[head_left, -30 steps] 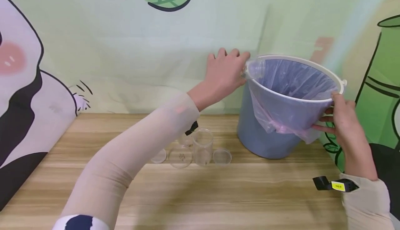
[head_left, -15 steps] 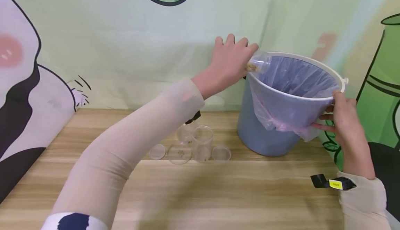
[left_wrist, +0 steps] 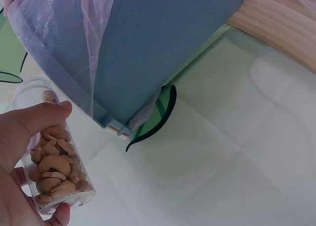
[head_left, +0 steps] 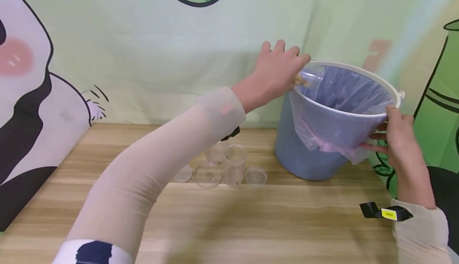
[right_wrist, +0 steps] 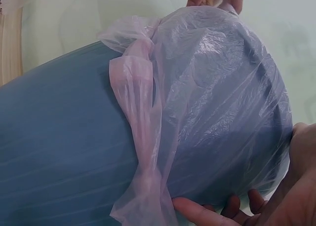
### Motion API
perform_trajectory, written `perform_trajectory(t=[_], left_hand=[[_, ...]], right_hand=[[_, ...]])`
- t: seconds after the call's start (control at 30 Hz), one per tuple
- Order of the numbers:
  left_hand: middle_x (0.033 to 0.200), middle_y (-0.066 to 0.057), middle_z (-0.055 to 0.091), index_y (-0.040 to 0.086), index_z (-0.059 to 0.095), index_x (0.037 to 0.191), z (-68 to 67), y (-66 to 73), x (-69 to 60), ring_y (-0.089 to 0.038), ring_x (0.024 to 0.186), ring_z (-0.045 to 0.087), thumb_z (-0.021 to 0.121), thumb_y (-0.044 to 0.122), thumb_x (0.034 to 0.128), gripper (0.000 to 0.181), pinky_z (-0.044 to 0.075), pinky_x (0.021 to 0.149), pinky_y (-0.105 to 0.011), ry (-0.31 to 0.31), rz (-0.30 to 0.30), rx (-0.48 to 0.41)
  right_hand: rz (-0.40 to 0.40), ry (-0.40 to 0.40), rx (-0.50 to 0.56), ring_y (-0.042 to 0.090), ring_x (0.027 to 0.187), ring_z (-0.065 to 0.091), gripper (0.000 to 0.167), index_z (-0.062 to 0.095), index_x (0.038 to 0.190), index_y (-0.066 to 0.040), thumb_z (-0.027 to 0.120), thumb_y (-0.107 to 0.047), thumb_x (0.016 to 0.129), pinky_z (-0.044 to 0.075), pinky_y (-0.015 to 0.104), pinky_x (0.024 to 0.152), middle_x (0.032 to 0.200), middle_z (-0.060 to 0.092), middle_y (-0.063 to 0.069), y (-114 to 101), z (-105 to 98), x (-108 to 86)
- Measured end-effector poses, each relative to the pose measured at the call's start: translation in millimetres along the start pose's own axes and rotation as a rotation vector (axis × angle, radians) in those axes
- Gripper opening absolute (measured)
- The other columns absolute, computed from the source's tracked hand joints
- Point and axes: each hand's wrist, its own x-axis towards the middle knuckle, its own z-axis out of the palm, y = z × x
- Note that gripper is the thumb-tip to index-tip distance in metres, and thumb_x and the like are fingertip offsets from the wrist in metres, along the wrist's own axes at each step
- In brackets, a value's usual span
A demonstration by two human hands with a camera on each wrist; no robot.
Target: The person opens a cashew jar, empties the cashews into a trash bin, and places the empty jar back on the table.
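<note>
My left hand (head_left: 277,71) grips a clear plastic jar (left_wrist: 74,199) of brown, curved, nut-like pieces (left_wrist: 54,164), whose kind I cannot tell for certain. In the head view the jar lies tipped on its side, mouth over the left rim of a blue bucket (head_left: 308,164). The pieces sit mostly toward the jar's base. A thin translucent pinkish bag (head_left: 353,92) lines the bucket and folds over its white rim, knotted outside. On the bucket's right side, my right hand (head_left: 403,140) holds the rim, thumb on top and fingers against the outer wall. The bucket's bottom is hidden.
Left of the bucket, clear jars (head_left: 234,166) and round lids (head_left: 256,176) stand on the wooden table (head_left: 269,224), partly behind my left forearm. A cartoon-printed backdrop (head_left: 161,57) hangs right behind the table.
My left hand has moved right with the jar, whose mouth now reaches further over the bucket's rim. The brown pieces show more clearly. My right hand keeps its place on the rim.
</note>
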Motion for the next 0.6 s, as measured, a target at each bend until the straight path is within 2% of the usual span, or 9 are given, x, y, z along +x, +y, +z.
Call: perform_trajectory(t=[0.17,0.3,0.37,0.47,0.6], left_hand=[[0.134,0.01,0.055,0.033,0.046,0.146,1.4,11.7,8.1,-0.024,0.121,0.048,0.061,0.034,0.0991,0.049,0.038,0.097,-0.043,-0.003,0.029,0.02],[0.134,0.009,0.055,0.033,0.047,0.145,2.5,19.4,12.7,-0.023,0.121,0.048,0.057,0.031,0.1007,0.045,0.038,0.097,-0.042,0.011,0.062,0.03],[0.133,0.01,0.056,0.035,0.048,0.144,2.3,20.3,13.8,-0.023,0.12,0.048,0.054,0.027,0.1013,0.044,0.038,0.097,-0.041,0.025,0.061,0.051],[0.134,0.01,0.056,0.039,0.047,0.146,2.0,19.2,13.6,-0.022,0.119,0.048,0.052,0.023,0.1018,0.047,0.038,0.096,-0.04,0.039,0.062,0.069],[0.135,0.009,0.057,0.042,0.044,0.15,1.6,16.3,12.5,-0.023,0.12,0.049,0.051,0.018,0.1019,0.054,0.038,0.095,-0.04,0.055,0.065,0.064]], right_hand=[[-0.012,-0.004,-0.025,0.017,0.071,0.058,0.061,-0.002,0.143,-0.003,0.025,-0.044,0.106,0.062,0.038,0.062,0.107,0.038,0.016,9,-4,-1.6],[-0.007,0.017,0.044,0.018,0.065,0.061,0.055,0.001,0.14,-0.006,0.027,-0.042,0.106,0.061,0.039,0.059,0.102,0.04,0.016,12,-6,-3.2],[-0.008,0.028,0.078,0.018,0.065,0.06,0.046,0.008,0.134,-0.011,0.029,-0.041,0.106,0.061,0.039,0.059,0.101,0.04,0.015,11,-6,-2.5],[-0.002,0.028,0.098,0.018,0.065,0.059,0.042,0.01,0.131,-0.013,0.031,-0.041,0.106,0.062,0.039,0.059,0.101,0.04,0.015,7,-4,-1.1],[0.001,0.02,0.101,0.017,0.064,0.058,0.049,0.006,0.134,-0.01,0.031,-0.042,0.106,0.061,0.037,0.059,0.101,0.039,0.014,2,-3,1.2]])
